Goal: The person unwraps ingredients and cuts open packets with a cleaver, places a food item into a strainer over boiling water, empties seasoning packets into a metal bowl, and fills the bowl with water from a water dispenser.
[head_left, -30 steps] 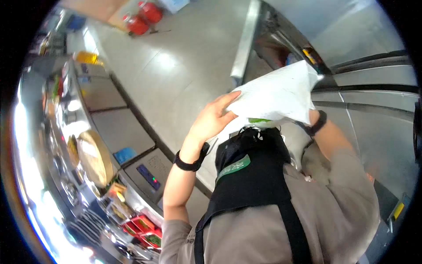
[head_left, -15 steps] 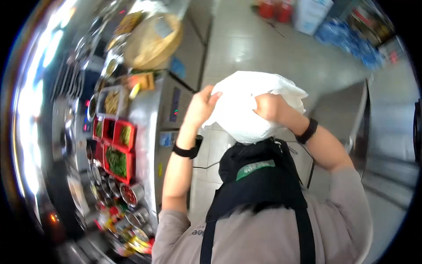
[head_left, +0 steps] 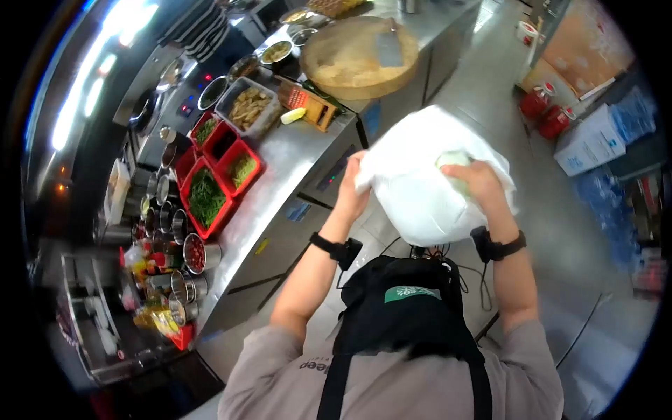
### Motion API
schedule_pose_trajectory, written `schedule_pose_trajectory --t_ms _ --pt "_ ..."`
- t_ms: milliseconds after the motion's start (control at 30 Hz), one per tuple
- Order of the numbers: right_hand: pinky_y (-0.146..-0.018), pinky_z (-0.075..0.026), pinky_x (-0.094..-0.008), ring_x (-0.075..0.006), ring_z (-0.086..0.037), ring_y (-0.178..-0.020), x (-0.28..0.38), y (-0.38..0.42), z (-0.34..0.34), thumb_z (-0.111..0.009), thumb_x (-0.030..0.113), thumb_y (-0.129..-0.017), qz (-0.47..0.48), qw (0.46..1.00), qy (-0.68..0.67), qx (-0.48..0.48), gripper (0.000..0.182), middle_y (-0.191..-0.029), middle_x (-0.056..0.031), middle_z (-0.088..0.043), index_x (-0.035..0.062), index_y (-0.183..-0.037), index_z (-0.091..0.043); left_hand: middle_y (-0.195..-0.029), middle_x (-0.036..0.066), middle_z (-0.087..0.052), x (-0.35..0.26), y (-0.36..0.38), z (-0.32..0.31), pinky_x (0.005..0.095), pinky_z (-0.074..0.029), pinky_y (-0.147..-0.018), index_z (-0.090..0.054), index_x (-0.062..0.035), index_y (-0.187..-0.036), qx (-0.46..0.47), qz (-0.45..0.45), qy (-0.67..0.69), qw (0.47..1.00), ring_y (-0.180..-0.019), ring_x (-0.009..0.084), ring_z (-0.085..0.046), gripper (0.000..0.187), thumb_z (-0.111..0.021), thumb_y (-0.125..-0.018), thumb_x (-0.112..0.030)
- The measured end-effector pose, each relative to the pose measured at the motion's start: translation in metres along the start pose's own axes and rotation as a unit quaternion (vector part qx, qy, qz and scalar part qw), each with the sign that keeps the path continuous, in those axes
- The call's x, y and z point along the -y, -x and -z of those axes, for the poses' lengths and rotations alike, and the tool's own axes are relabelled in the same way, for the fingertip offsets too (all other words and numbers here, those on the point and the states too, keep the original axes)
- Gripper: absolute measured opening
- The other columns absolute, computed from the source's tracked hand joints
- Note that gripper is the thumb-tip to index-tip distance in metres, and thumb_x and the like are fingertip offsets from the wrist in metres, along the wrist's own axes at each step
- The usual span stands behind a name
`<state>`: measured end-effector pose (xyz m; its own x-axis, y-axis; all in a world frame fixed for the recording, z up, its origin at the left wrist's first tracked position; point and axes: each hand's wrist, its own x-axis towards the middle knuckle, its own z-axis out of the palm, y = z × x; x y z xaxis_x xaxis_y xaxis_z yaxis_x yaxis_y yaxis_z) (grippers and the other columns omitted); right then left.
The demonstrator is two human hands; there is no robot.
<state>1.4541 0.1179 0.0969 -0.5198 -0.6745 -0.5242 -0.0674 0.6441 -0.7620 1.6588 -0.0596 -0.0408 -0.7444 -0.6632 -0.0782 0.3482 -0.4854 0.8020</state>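
In front of my apron hangs a bulging white bag [head_left: 416, 192] that looks like thin plastic. My left hand [head_left: 353, 185] is closed on the bag's left edge. At the bag's opening, my right hand [head_left: 481, 183] is wrapped round a pale green, rounded thing [head_left: 453, 159]. Its lower part is hidden by my fingers and the bag, and I cannot make out its kind. Whatever else lies inside the bag is out of sight.
A steel counter [head_left: 294, 164] runs along the left. On it are red bins [head_left: 227, 210] of cut greens, a round chopping board [head_left: 343, 70] with a cleaver [head_left: 389, 49], and an orange grater [head_left: 318, 112]. Red jugs [head_left: 537, 101] and a white box [head_left: 591, 140] stand right.
My view has swung, bringing the counter more into sight. My right hand, earlier reaching into the bag, now shows a pale green thing in its fingers. My left hand still grips the bag.
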Motion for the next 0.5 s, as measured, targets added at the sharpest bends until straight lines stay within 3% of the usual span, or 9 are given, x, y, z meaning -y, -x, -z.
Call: schedule_pose_trajectory --t_ms 33,67,100,167,233,267,333,400,500 --pt "-0.077 -0.050 -0.0271 -0.0170 -0.060 -0.097 -0.008 -0.013 0.004 -0.075 0.023 -0.079 0.122 0.958 -0.260 0.003 0.045 -0.103 -0.0168 -0.064 -0.0077 -0.109 -0.063 -0.146 0.011 -0.035 -0.006 -0.014 0.001 0.0347 -0.032 -0.108 -0.026 -0.0086 -0.144 0.027 0.043 0.099 0.994 -0.132 0.0214 -0.037 0.059 -0.051 -0.098 -0.037" --pt "-0.078 -0.050 -0.0257 -0.0166 -0.060 -0.097 -0.012 -0.038 0.005 -0.076 0.021 -0.079 0.156 0.933 -0.323 -0.039 0.043 -0.104 -0.0155 -0.064 -0.0060 -0.110 -0.064 -0.149 0.013 -0.031 -0.016 -0.020 -0.012 0.0356 -0.029 -0.111 -0.016 -0.0100 -0.149 0.052 0.013 0.060 0.997 -0.135 0.0233 -0.032 0.072 -0.057 -0.095 -0.034" --pt "-0.078 -0.049 -0.0244 -0.0162 -0.060 -0.098 -0.014 -0.062 0.006 -0.077 0.020 -0.078 0.194 0.902 -0.379 -0.077 0.042 -0.106 -0.0142 -0.063 -0.0043 -0.110 -0.064 -0.145 0.013 -0.038 -0.003 -0.033 -0.006 0.0354 -0.033 -0.108 -0.025 -0.0076 -0.146 0.035 -0.022 -0.076 0.996 -0.131 0.0225 -0.038 0.069 -0.061 -0.092 -0.032" --pt "-0.080 -0.049 -0.0251 -0.0168 -0.059 -0.099 -0.009 -0.096 0.027 -0.077 0.021 -0.078 0.200 0.904 -0.368 -0.082 0.044 -0.109 -0.0144 -0.063 -0.0042 -0.111 -0.064 -0.141 0.014 -0.045 0.010 -0.062 -0.008 0.0353 -0.037 -0.105 -0.034 -0.0053 -0.142 0.009 -0.059 -0.216 0.975 -0.126 0.0217 -0.045 0.066 -0.065 -0.090 -0.031" --pt "-0.090 -0.047 -0.0270 -0.0180 -0.057 -0.105 -0.001 -0.117 0.040 -0.079 0.012 -0.075 0.123 0.955 -0.255 0.084 0.065 -0.117 -0.0129 -0.060 -0.0080 -0.129 -0.049 -0.114 0.014 -0.065 0.009 -0.081 -0.015 0.0336 -0.048 -0.090 -0.057 -0.0009 -0.122 -0.029 0.038 -0.418 0.907 -0.103 0.0195 -0.061 0.048 -0.072 -0.085 -0.027" --pt "-0.089 -0.047 -0.0273 -0.0184 -0.060 -0.101 0.001 -0.135 0.055 -0.082 0.011 -0.072 0.082 0.942 -0.297 0.133 0.064 -0.113 -0.0120 -0.063 -0.0096 -0.125 -0.052 -0.114 0.014 -0.065 0.008 -0.089 -0.021 0.0336 -0.048 -0.090 -0.057 -0.0009 -0.122 -0.038 0.041 -0.420 0.906 -0.103 0.0195 -0.061 0.048 -0.072 -0.085 -0.027" --pt "-0.087 -0.046 -0.0287 -0.0189 -0.060 -0.098 0.003 -0.191 0.069 -0.078 0.025 -0.077 0.047 0.986 -0.096 0.127 0.048 -0.105 -0.0125 -0.067 -0.0060 -0.112 -0.065 -0.086 0.012 -0.071 -0.003 -0.105 -0.027 0.0329 -0.052 -0.074 -0.067 0.0024 -0.101 -0.173 0.005 -0.528 0.831 -0.078 0.0185 -0.065 0.034 -0.074 -0.083 -0.025" --pt "-0.086 -0.046 -0.0290 -0.0185 -0.060 -0.097 0.029 -0.217 0.088 -0.077 0.023 -0.078 0.108 0.970 -0.125 0.181 0.047 -0.105 -0.0127 -0.068 -0.0070 -0.111 -0.065 -0.082 0.014 -0.070 -0.029 -0.112 -0.024 0.0342 -0.051 -0.069 -0.066 0.0025 -0.100 -0.310 0.092 -0.578 0.749 -0.073 0.0195 -0.065 0.033 -0.074 -0.083 -0.025" --pt "-0.085 -0.047 -0.0293 -0.0176 -0.061 -0.094 0.059 -0.221 0.096 -0.077 0.019 -0.078 0.184 0.938 -0.119 0.269 0.046 -0.104 -0.0132 -0.068 -0.0095 -0.111 -0.063 -0.078 0.014 -0.069 -0.054 -0.100 0.023 0.0344 -0.051 -0.066 -0.066 0.0039 -0.094 -0.336 0.033 -0.615 0.713 -0.069 0.0197 -0.064 0.030 -0.074 -0.083 -0.023"
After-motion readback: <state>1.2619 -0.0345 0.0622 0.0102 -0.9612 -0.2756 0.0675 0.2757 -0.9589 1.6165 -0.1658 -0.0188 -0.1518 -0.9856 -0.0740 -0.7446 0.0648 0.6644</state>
